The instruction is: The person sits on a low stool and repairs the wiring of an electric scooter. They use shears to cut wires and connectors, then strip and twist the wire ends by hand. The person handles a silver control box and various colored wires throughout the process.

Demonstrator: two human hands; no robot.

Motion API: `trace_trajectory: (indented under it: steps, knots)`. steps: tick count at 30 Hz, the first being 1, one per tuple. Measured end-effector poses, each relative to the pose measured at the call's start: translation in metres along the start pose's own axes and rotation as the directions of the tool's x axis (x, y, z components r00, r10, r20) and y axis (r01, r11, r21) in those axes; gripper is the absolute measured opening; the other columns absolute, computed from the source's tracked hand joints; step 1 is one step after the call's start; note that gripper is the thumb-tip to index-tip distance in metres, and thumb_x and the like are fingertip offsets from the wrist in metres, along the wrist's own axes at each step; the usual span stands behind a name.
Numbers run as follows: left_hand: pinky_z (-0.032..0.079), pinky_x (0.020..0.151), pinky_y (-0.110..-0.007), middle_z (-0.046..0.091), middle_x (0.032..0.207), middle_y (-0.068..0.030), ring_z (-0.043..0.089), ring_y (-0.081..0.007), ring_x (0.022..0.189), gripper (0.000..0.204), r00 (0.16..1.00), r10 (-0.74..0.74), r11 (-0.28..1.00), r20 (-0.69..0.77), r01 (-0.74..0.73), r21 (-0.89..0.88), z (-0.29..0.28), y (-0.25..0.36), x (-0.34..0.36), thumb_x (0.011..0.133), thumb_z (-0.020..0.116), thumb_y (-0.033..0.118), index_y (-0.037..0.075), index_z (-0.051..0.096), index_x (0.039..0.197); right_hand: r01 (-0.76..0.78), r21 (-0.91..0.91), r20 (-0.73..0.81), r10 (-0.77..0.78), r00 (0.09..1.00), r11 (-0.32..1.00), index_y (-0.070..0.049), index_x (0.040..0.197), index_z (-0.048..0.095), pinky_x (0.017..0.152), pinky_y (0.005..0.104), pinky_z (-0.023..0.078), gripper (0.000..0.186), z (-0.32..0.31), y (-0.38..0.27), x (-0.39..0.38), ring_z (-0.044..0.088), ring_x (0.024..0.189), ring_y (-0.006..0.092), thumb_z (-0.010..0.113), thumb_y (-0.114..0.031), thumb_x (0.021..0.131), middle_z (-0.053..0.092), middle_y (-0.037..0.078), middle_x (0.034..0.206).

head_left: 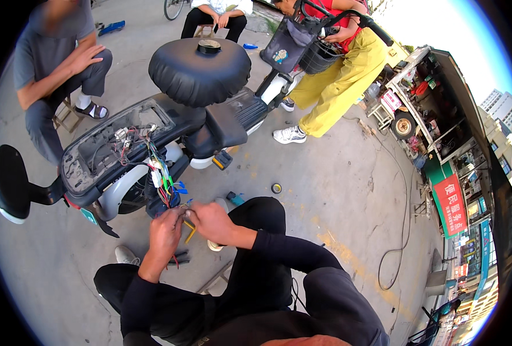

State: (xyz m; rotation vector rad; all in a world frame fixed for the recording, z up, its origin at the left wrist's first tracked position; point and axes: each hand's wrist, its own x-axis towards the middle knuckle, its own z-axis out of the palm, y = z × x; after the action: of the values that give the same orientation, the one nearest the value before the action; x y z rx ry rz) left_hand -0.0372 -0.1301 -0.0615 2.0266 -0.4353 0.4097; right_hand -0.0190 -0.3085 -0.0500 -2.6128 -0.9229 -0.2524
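My left hand (165, 232) and my right hand (215, 224) meet just in front of the scooter, both closed with thumbs and fingertips together on the end of a wire. The exact spot of the pinch is partly hidden by the fingers. A yellow strip (191, 232) hangs under them. Behind the hands, a bundle of coloured wires (162, 177), some with blue ends, spills over the side of an electric scooter (178, 118). Its rear compartment (88, 153) stands uncovered, with connectors and leads inside. The black seat (200, 72) is tipped up, a roll of tape (208, 45) on it.
A roll of tape (276, 188) and a teal-handled tool (234, 198) lie on the concrete. Someone sits at the left (65, 69), another at the back; a person in yellow trousers (337, 81) stands by the handlebar. A long cable (405, 230) runs along the right, near a loaded cart (406, 124).
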Motion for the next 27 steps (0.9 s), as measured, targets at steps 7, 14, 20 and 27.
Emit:
trace_trajectory:
  steps: [7, 14, 20, 27]
  knots:
    - [0.056, 0.069, -0.039, 0.071, 0.092, -0.0177, 0.071, -0.035, 0.081, 0.018, 1.0, 0.01, 1.0, -0.018, -0.01, 0.013, -0.003, -0.009, 0.0, 0.084, 0.066, -0.004, 0.001, 0.068, 0.102, -0.292, 0.334, 0.27, 0.206, 0.941, 0.896, -0.001, 0.093, 0.061, 0.043, 0.0307, 0.046, 0.028, -0.022, 0.001, 0.01, 0.063, 0.057, 0.0209, 0.059, -0.029, 0.096, 0.059, 0.008, 0.069]
    - [0.056, 0.067, -0.036, 0.071, 0.086, -0.0166, 0.071, -0.0319, 0.076, 0.014, 0.998, -0.013, 1.0, -0.059, 0.013, 0.006, -0.005, 0.0, 0.001, 0.083, 0.069, -0.004, 0.0, 0.07, 0.096, 0.39, -0.431, 0.102, -0.385, 0.917, 0.814, -0.003, 0.094, 0.06, 0.05, 0.0345, 0.052, 0.021, -0.033, -0.006, 0.013, 0.067, 0.069, 0.0223, 0.063, -0.017, 0.079, 0.059, 0.008, 0.079]
    - [0.055, 0.067, -0.035, 0.071, 0.084, -0.0159, 0.071, -0.0306, 0.075, 0.014, 0.999, -0.016, 1.0, -0.04, 0.017, 0.016, 0.001, 0.002, 0.0, 0.084, 0.069, -0.003, 0.001, 0.07, 0.097, -0.282, 0.356, 0.224, 0.211, 0.951, 0.891, 0.001, 0.091, 0.059, 0.055, 0.0395, 0.049, 0.029, -0.021, 0.001, 0.016, 0.062, 0.061, 0.0247, 0.054, -0.026, 0.098, 0.061, 0.012, 0.07]
    - [0.055, 0.061, -0.031, 0.072, 0.081, -0.0141, 0.07, -0.0175, 0.065, 0.012, 0.974, -0.181, 0.983, -0.138, 0.175, -0.055, -0.02, -0.001, 0.005, 0.088, 0.067, -0.003, 0.0, 0.072, 0.099, -0.45, 0.847, 0.295, 0.454, 0.841, 0.283, 0.0, 0.096, 0.057, 0.057, 0.0275, 0.045, 0.03, -0.029, 0.019, 0.012, 0.056, 0.06, 0.011, 0.056, -0.029, 0.102, 0.06, 0.004, 0.077]
